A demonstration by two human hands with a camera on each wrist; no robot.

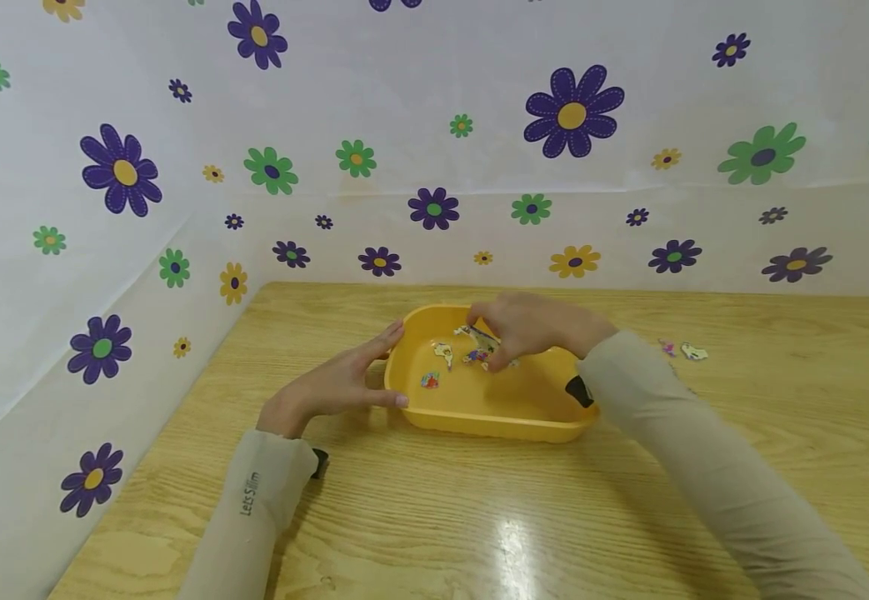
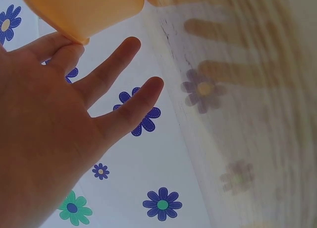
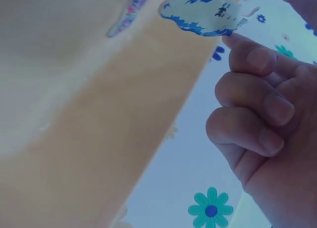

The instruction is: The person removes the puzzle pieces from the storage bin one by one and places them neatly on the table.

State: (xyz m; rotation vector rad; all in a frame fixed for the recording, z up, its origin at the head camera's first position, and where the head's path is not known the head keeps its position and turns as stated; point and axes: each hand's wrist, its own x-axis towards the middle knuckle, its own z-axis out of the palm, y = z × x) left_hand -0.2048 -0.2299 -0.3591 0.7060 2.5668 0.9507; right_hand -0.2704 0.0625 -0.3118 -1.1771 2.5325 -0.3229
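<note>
A shallow yellow tray (image 1: 479,423) stands on the wooden table with several small printed cut-outs inside. My left hand (image 1: 340,379) rests at its left end. Its fingers lie nearly straight, touching the rim. My right hand (image 1: 527,325) is over the tray and pinches a flat, wavy-edged cut-out (image 3: 203,15) with blue and white print between thumb and index finger. The other fingers of that hand are curled toward the palm. Below it lie a blue and red cut-out (image 1: 475,357), a pale cut-out (image 1: 443,353) and a red and teal cut-out (image 1: 430,381).
Right of the tray, a pale cut-out (image 1: 693,352) and a pink cut-out (image 1: 666,347) lie on the table (image 1: 434,517). A white sheet (image 1: 404,100) printed with flowers hangs behind and along the left side. Dark bands show at both cuffs.
</note>
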